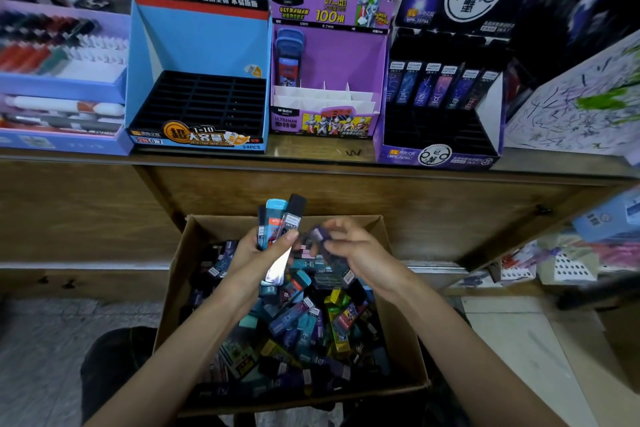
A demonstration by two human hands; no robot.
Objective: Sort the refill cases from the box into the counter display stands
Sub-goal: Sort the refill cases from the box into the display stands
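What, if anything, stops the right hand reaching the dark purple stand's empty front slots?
Probably yes: right hand pinches only a purple case; nothing stands before the dark purple stand.

Bare forearms (194,333) here, both uncovered all the way to the view's lower edge, running up to the left hand (258,250) and the right hand (360,251), bare as well. Down at lower left, a rounded dark shape, seemingly the person's knee (114,360) in black trousers.
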